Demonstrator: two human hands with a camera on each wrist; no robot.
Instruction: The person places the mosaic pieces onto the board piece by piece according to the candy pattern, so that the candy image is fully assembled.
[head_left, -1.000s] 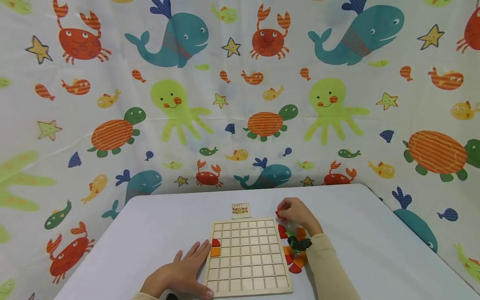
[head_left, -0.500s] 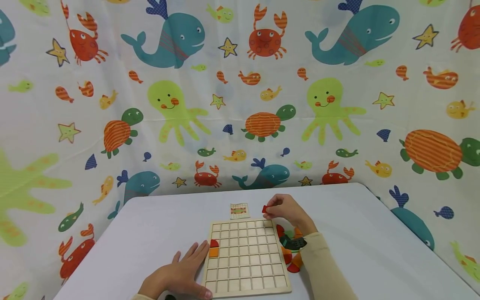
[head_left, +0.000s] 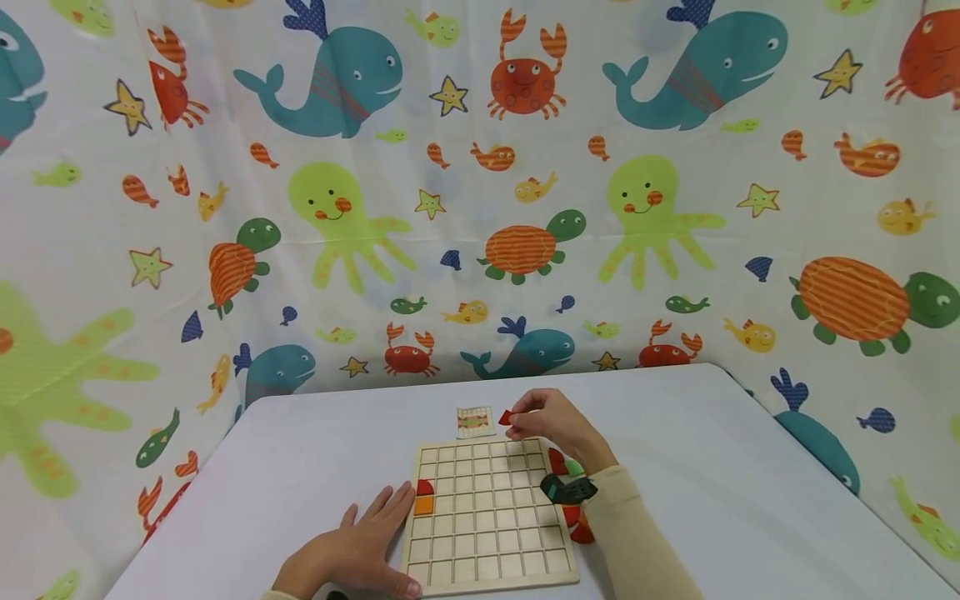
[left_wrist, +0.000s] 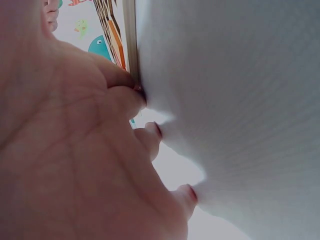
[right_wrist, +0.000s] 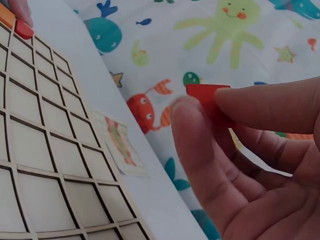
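My right hand (head_left: 557, 427) pinches a small red tile (right_wrist: 204, 95) between thumb and forefinger, above the table just beyond the far edge of a wooden grid board (head_left: 491, 510). My left hand (head_left: 351, 552) lies with fingers spread along the board's left side, its thumb at the near left corner. Two pieces sit in the board's left column: a red piece with a rounded edge (head_left: 425, 487) and, directly nearer, an orange square (head_left: 423, 506). Behind the board lies a small pattern card (head_left: 474, 422) printed with a coloured grid picture, left of the held tile.
Several loose red, orange and green pieces (head_left: 581, 532) lie against the board's right side, partly hidden by the right wrist and its dark wrist camera (head_left: 567, 489). The white table (head_left: 322, 450) ends at a sea-animal curtain (head_left: 450, 275).
My right hand has carried the red tile leftward from beyond the board's far right corner to near the card. My left hand stays by the board.
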